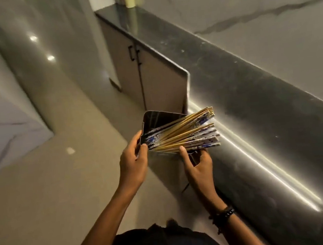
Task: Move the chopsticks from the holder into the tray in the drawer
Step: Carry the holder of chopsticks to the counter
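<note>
Fingers of your left hand (134,162) pinch the near rim of the steel chopstick holder (161,122); your right hand (197,163) cups it from below, thumb against the chopsticks (186,134) fanned out past your fingertips. Keep it tilted only slightly so nothing slides out beside the dark bench (255,100). Neither drawer nor tray is in view, and the holder's base is hidden.

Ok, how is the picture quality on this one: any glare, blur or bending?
Head view: dim, warm light; a bright streak of glare runs along the dark countertop, and two ceiling lights reflect off the glossy floor. Wide-angle bending curves the counter edge and tilts the cabinets. The chopsticks look slightly soft, their blue print smeared; both hands, left and right, are clear enough.
</note>
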